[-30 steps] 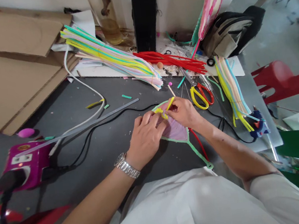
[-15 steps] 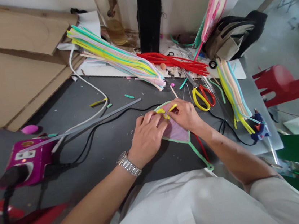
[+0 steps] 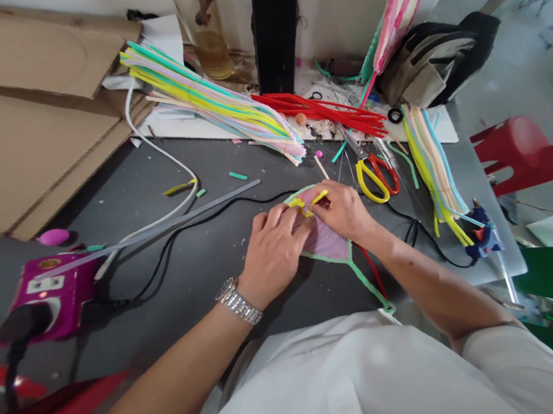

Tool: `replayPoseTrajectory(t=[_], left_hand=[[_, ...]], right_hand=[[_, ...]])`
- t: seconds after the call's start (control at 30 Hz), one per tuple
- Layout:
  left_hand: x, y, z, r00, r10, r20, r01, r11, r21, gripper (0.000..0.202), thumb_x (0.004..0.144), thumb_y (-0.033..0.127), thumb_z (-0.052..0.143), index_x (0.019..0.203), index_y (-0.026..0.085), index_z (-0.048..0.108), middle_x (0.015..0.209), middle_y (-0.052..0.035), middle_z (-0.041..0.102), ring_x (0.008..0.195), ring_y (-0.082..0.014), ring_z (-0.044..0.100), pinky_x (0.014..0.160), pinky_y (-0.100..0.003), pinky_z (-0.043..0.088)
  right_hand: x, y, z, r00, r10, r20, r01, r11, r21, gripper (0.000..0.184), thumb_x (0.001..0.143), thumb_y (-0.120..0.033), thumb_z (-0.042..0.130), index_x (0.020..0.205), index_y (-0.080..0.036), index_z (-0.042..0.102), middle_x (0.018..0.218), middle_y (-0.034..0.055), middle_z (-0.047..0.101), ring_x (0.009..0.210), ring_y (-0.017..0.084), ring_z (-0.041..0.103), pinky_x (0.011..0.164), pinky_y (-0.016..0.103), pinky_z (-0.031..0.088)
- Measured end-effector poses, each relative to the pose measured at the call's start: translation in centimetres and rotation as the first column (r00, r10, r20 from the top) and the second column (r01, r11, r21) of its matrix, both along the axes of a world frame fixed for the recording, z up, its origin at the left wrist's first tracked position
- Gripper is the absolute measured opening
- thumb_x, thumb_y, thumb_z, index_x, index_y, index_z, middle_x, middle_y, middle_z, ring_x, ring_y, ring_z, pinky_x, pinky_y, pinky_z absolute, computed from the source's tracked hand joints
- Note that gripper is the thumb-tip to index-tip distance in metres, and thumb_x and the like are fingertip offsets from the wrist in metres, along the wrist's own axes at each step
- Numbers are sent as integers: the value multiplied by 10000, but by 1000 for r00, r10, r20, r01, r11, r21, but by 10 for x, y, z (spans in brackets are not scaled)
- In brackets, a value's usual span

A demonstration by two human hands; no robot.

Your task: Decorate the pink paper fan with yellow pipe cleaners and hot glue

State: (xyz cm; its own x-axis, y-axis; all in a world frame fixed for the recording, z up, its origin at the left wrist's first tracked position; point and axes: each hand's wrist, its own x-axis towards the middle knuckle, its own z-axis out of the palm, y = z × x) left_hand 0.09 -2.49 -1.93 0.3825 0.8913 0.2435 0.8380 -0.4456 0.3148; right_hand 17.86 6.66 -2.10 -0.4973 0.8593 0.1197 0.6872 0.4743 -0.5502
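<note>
A purple pipe-cleaner panel (image 3: 328, 239) with a light green edge lies on the dark table, its green stem (image 3: 366, 283) running towards my shirt and ending in a loop. On its upper part sits a small bent yellow pipe cleaner (image 3: 297, 203). My left hand (image 3: 274, 244), with a metal watch at the wrist, presses over the panel, fingers and thumb curled against the yellow piece. From the right, my right hand (image 3: 344, 209) pinches the yellow pipe cleaner, one end of which sticks up between thumb and forefinger. The fingers partly hide the contact.
Yellow-and-red-handled scissors (image 3: 372, 178) lie right of my hands. Behind are a pastel pipe-cleaner bundle (image 3: 213, 100), red pipe cleaners (image 3: 325, 113) and a phone (image 3: 277, 35). A blue glue gun (image 3: 484, 232) sits at the right edge, a purple power socket (image 3: 58, 294) at left, with cords crossing the table.
The camera view has shifted very slightly. Both hands keep nearly the same place and grip on the yellow pipe cleaner.
</note>
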Motion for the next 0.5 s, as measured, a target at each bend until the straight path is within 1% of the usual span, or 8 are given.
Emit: replayPoseTrajectory(t=[0.13, 0.3, 0.4, 0.5], left_hand=[[1, 1, 1, 1000, 0, -16, 0, 1000, -5, 296, 1043, 210, 461, 1205, 200, 709, 1251, -142, 663, 1172, -331, 516, 865, -479, 414], [1, 2, 4, 999, -7, -35, 7, 1000, -12, 295, 1041, 206, 455, 1190, 197, 710, 1243, -140, 663, 1158, -335, 517, 862, -479, 407], [2, 1, 6, 1000, -6, -23, 5, 1000, -12, 302, 1042, 206, 448, 1183, 201, 715, 1228, -144, 669, 1147, -331, 519, 859, -478, 406], [1, 1, 4, 1000, -1, -8, 1, 1000, -11, 307, 1039, 199, 451, 1194, 205, 716, 1218, -143, 679, 1145, -326, 524, 863, -476, 407]], right_hand=[[0, 1, 0, 1000, 0, -7, 0, 1000, -17, 153, 841, -118, 675, 748, -216, 603, 757, -4, 604, 731, 168, 609, 693, 287, 439], [1, 2, -2, 1000, 1, -2, -1, 1000, -27, 124, 858, -155, 677, 771, -218, 614, 796, 6, 633, 743, 173, 627, 704, 286, 460], [2, 2, -4, 1000, 5, 21, -5, 1000, 2, 107, 870, -167, 675, 792, -220, 624, 806, 16, 640, 756, 183, 634, 705, 290, 467], [1, 1, -5, 998, -3, 55, 1, 999, 42, 118, 870, -168, 676, 780, -221, 622, 787, 15, 633, 758, 186, 627, 700, 293, 464]])
